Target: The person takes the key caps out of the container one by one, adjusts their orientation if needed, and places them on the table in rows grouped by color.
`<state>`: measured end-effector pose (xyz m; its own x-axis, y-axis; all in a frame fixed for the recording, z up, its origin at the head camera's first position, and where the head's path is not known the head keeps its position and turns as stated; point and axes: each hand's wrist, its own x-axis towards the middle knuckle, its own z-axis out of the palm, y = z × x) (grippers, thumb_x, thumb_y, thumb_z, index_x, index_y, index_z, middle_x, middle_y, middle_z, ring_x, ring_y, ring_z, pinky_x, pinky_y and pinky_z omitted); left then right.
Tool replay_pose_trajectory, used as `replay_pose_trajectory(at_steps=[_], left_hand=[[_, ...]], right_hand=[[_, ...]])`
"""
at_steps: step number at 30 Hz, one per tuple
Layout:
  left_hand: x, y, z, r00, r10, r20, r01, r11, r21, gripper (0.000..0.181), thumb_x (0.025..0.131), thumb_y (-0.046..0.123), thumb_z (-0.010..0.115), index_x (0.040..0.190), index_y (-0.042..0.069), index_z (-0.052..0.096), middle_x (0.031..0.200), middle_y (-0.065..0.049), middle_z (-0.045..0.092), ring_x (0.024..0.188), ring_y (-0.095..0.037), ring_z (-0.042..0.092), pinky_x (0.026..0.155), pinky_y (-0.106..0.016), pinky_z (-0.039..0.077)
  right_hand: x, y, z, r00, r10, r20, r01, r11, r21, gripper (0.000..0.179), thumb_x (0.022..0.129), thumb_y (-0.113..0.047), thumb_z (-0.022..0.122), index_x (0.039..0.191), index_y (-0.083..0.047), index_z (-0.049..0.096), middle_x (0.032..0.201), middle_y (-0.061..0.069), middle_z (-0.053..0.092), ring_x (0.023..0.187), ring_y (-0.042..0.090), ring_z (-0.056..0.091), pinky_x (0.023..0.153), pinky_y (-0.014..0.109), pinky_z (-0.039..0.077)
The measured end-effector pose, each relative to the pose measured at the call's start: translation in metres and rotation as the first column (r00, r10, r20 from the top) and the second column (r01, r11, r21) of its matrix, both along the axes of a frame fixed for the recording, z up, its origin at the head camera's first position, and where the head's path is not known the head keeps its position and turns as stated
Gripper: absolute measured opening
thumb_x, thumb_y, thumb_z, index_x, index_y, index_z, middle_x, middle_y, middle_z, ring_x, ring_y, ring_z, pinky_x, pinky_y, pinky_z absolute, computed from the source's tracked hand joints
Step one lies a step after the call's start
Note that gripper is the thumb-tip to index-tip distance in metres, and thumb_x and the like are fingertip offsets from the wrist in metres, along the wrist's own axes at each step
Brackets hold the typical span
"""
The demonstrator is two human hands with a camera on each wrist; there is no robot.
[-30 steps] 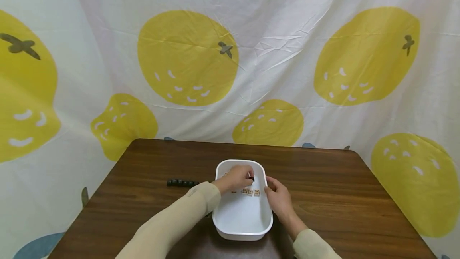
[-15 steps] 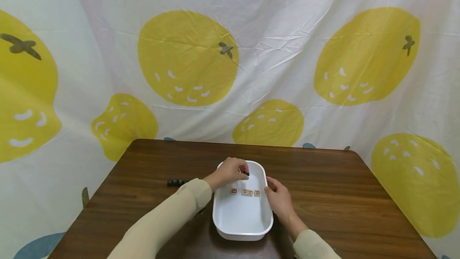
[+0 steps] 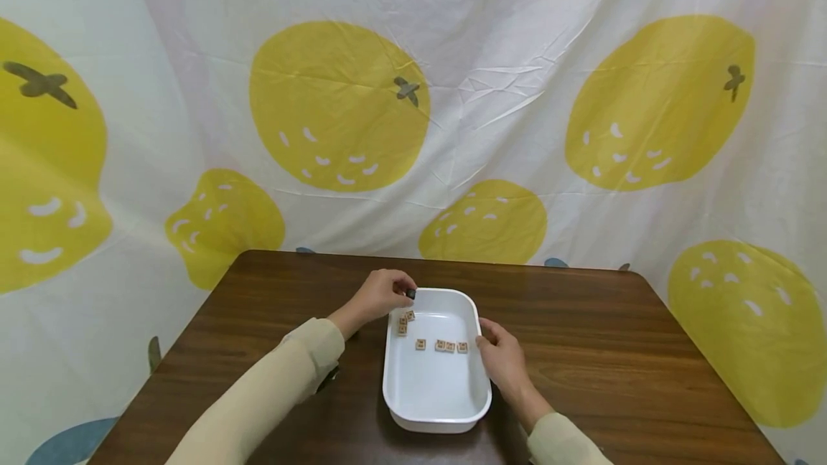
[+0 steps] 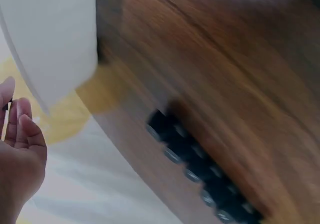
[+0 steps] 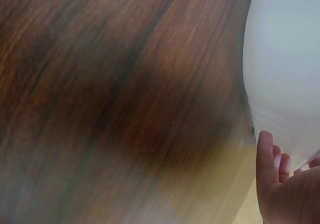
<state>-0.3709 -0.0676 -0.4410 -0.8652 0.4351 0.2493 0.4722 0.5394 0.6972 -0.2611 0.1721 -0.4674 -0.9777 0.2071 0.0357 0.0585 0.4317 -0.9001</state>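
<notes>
Inside tray (image 3: 439, 386) | seven tan squares (image 3: 450, 346) | left hand (image 3: 380, 293) pinches black piece (image 3: 410, 294) | right hand (image 3: 502, 359) grips tray

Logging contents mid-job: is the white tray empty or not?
Not empty: in the head view, small tan pieces lie inside the white tray, some near its left wall, others across the middle.

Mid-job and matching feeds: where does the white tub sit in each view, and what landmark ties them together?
Head: white tub low, just right of centre, with the right hand at its right side.
Left wrist: tub in the upper left corner, cut off by the frame.
Right wrist: tub along the right edge, upper part, also cut off.
Shared landmark: the brown table, visible in all three.
</notes>
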Motion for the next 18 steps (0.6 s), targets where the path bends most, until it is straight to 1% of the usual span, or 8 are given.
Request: replay_pose_trajectory(at_steps=[3,5,10,13,15,18], left_hand=[[0.001,-0.015,-0.002,0.999,0.031,0.019,-0.032,0.999,0.041,0.019,0.081,0.002,0.079,0.099,0.005,0.073,0.087,-0.001,0.064,0.077,-0.015,0.057,0.067,-0.029,0.049],[0.002,-0.026,-0.003,0.998,0.053,0.027,-0.054,0.997,0.057,0.02,0.082,0.004,0.079,0.1,0.004,0.073,0.087,-0.001,0.064,0.078,-0.016,0.056,0.066,-0.029,0.049],[0.003,-0.057,-0.008,0.992,0.12,0.042,-0.123,0.99,0.067,0.02,0.082,0.005,0.079,0.101,0.003,0.073,0.084,-0.001,0.063,0.076,-0.017,0.056,0.065,-0.03,0.048],[0.003,-0.078,-0.01,0.986,0.159,0.043,-0.161,0.986,0.05,0.019,0.083,0.005,0.078,0.1,0.003,0.072,0.083,-0.002,0.064,0.076,-0.017,0.056,0.065,-0.031,0.048],[0.004,-0.093,-0.012,0.981,0.185,0.057,-0.188,0.981,0.041,0.019,0.084,0.006,0.078,0.102,0.003,0.072,0.084,-0.003,0.064,0.077,-0.018,0.057,0.067,-0.033,0.048],[0.006,-0.116,-0.016,0.973,0.218,0.071,-0.218,0.976,0.002,0.021,0.086,0.01,0.077,0.106,0.003,0.072,0.087,-0.002,0.065,0.08,-0.018,0.058,0.07,-0.034,0.049]], right_hand=[[0.0,0.0,0.0,1.0,0.001,0.004,-0.001,1.0,-0.001,0.038,0.096,-0.005,0.054,0.132,0.005,0.058,0.095,0.017,0.063,0.086,0.027,0.06,0.071,0.034,0.051],[0.0,0.0,0.0,1.0,0.001,0.004,-0.001,1.0,-0.002,0.038,0.096,-0.005,0.054,0.132,0.006,0.058,0.095,0.016,0.063,0.086,0.027,0.06,0.07,0.034,0.051],[0.0,0.0,0.0,1.0,-0.001,0.003,0.001,1.0,0.004,0.039,0.095,-0.006,0.054,0.132,0.005,0.058,0.091,0.015,0.062,0.084,0.026,0.059,0.068,0.032,0.049],[0.0,0.0,0.0,1.0,-0.003,-0.001,0.003,1.0,0.007,0.039,0.095,-0.006,0.055,0.132,0.005,0.058,0.09,0.014,0.061,0.083,0.025,0.059,0.068,0.032,0.049],[0.0,0.0,0.0,1.0,-0.004,-0.005,0.004,1.0,0.008,0.039,0.095,-0.006,0.055,0.132,0.005,0.058,0.089,0.014,0.061,0.083,0.025,0.059,0.068,0.032,0.049],[0.0,-0.001,0.0,1.0,-0.002,-0.007,0.002,1.0,0.006,0.039,0.095,-0.006,0.055,0.132,0.005,0.058,0.09,0.015,0.062,0.083,0.025,0.059,0.068,0.032,0.049]])
